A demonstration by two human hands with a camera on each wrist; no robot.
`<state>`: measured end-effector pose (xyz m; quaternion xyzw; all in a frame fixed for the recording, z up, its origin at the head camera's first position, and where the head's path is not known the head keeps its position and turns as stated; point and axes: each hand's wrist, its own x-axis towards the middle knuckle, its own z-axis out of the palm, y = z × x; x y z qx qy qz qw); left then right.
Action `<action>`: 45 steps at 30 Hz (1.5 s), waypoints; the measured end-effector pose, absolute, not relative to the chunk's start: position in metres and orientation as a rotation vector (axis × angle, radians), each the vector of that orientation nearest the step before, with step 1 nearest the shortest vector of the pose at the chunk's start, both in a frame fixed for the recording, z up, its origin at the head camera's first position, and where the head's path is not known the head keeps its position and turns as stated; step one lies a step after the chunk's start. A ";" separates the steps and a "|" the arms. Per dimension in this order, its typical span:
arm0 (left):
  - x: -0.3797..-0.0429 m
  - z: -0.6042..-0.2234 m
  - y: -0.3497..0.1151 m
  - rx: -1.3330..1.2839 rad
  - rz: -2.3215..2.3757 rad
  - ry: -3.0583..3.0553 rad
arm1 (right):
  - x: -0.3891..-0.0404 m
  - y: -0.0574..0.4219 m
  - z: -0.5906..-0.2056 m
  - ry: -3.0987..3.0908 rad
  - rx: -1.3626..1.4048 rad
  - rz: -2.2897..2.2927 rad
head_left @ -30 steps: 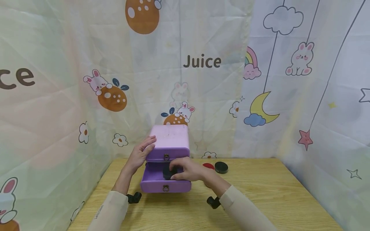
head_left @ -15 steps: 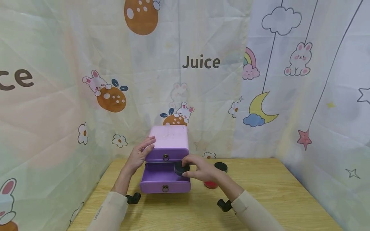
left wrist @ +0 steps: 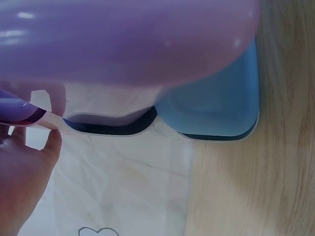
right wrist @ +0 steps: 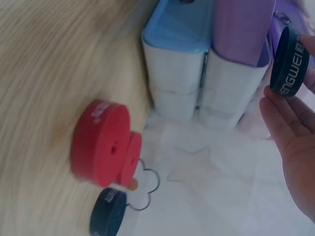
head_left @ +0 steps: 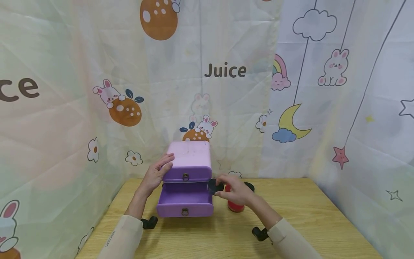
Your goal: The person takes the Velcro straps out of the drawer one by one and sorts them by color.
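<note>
A purple drawer cabinet stands on the table, its upper drawer closed and a purple drawer beneath pulled out. My left hand rests on the cabinet's top left edge, fingers stretched over the top. Just right of the pulled-out drawer, my right hand pinches a round black disc between thumb and fingers. White lettering runs around the rim of that disc in the right wrist view. The pulled-out drawer's visible interior shows only bare purple floor.
Two red discs with lettering and another black disc lie on the table right of the cabinet. A blue drawer sits low in the cabinet. Printed curtains hang behind and at both sides.
My right hand has lifted the black disc from inside the pulled-out drawer and carried it right, past the drawer's side. My left hand has stayed on the cabinet.
</note>
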<state>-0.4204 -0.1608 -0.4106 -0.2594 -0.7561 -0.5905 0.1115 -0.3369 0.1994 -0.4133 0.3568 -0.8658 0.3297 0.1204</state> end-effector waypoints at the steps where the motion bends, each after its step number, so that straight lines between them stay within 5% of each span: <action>1: -0.420 -0.410 -0.160 -0.762 -1.738 -2.217 | -0.338 0.202 -0.415 -2.523 1.028 0.948; 26: -0.424 -0.409 -0.160 -0.781 -1.720 -2.222 | -0.348 0.275 -0.458 -2.739 0.390 0.794; 45: -0.424 -0.412 -0.161 -0.773 -1.755 -2.207 | -0.342 0.305 -0.478 -2.837 0.268 0.754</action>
